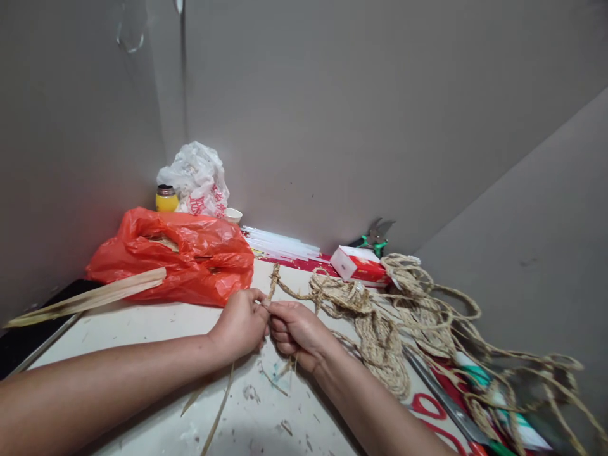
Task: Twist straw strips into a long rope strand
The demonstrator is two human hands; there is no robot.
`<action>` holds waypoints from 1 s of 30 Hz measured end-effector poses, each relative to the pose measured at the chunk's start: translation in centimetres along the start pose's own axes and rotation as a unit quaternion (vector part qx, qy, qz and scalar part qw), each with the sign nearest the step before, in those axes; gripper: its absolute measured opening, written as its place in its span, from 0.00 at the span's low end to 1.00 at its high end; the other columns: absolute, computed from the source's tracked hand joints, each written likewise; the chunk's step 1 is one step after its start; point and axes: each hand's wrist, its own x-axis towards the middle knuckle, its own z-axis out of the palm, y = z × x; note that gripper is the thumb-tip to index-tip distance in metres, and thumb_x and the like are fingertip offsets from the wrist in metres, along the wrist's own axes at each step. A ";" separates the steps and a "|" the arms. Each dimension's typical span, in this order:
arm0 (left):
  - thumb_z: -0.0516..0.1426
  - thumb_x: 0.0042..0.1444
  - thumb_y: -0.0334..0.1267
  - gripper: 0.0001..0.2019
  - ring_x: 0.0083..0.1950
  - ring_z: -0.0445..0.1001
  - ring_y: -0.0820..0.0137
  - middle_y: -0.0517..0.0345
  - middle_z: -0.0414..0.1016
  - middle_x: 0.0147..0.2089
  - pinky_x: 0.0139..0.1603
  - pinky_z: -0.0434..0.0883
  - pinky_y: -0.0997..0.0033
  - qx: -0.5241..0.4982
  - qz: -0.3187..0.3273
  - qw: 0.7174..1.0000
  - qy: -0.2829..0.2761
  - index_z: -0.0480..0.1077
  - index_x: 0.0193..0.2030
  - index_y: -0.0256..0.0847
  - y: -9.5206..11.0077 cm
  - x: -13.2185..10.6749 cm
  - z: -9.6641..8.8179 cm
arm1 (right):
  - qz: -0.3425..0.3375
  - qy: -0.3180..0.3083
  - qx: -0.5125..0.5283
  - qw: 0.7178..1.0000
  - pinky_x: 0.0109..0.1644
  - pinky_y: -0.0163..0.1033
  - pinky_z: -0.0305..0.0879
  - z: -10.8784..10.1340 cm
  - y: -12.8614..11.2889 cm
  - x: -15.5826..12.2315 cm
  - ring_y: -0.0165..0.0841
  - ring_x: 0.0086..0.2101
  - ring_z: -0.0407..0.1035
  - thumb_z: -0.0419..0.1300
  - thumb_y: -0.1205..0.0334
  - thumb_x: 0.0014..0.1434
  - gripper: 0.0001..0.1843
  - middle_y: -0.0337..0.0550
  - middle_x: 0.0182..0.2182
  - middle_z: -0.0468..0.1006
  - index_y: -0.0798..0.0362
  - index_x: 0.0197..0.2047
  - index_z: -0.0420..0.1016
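My left hand (240, 324) and my right hand (300, 329) meet at the middle of the table, both closed in a pinch. Between their fingertips is the end of a twisted straw rope (274, 277), which runs away from me and bends right toward a bundle of finished rope (382, 345). Loose straw strands (221, 405) hang below my hands onto the white tabletop (266, 424). What lies inside my curled fingers is hidden.
A red plastic bag (190, 253) with a flat dry leaf strip (114, 292) lies left. Behind are a yellow jar (166, 199), a white bag (197, 177) and white sticks (280, 244). Right are a red box (361, 266), pruning shears (376, 237), red-handled scissors (430, 405) and more rope (427, 316).
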 end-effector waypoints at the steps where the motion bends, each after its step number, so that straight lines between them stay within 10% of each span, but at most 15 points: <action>1: 0.49 0.54 0.34 0.05 0.13 0.61 0.76 0.66 0.63 0.17 0.13 0.58 0.79 0.004 0.010 1.000 0.002 0.64 0.36 0.39 -0.2 0.0 0.1 | -0.003 0.007 0.009 1.000 0.13 0.26 0.31 0.1 0.1 0.0 0.18 0.11 0.38 0.62 0.58 0.47 0.17 0.24 0.09 0.51 0.53 0.20 0.57; 10: 0.55 0.45 0.33 0.11 0.25 0.66 0.74 0.61 0.69 0.25 0.24 0.61 0.77 0.060 0.071 0.995 -0.045 0.69 0.37 0.36 1.8 -1.2 -0.1 | -0.033 0.048 0.027 0.998 0.13 0.26 0.33 -0.6 -0.1 0.2 0.17 0.11 0.39 0.63 0.62 0.43 0.13 0.24 0.10 0.52 0.54 0.21 0.60; 15: 0.54 0.47 0.38 0.13 0.27 0.66 0.73 0.61 0.69 0.26 0.27 0.61 0.76 0.016 0.067 0.997 0.044 0.69 0.39 0.36 2.0 0.5 -2.1 | 0.002 -0.041 -0.002 0.999 0.14 0.25 0.31 -1.5 -1.3 -0.1 0.16 0.12 0.37 0.65 0.61 0.43 0.12 0.23 0.10 0.51 0.56 0.23 0.65; 21: 0.49 0.49 0.42 0.09 0.14 0.54 0.78 0.66 0.59 0.16 0.16 0.52 0.77 -0.136 -0.088 0.969 -0.189 0.63 0.26 0.39 0.2 2.1 -1.5 | 0.018 -0.069 -0.064 0.995 0.14 0.26 0.31 -2.6 -2.0 -0.2 0.16 0.12 0.36 0.66 0.57 0.43 0.15 0.23 0.10 0.51 0.58 0.23 0.66; 30: 0.48 0.49 0.38 0.10 0.13 0.46 0.81 0.69 0.52 0.14 0.15 0.43 0.75 -0.029 -0.042 0.983 -0.178 0.64 0.22 0.38 0.5 2.1 -1.8 | -0.003 -0.066 -0.184 0.981 0.14 0.30 0.31 -3.2 -2.2 -0.4 0.18 0.11 0.37 0.65 0.54 0.46 0.15 0.23 0.09 0.50 0.59 0.24 0.71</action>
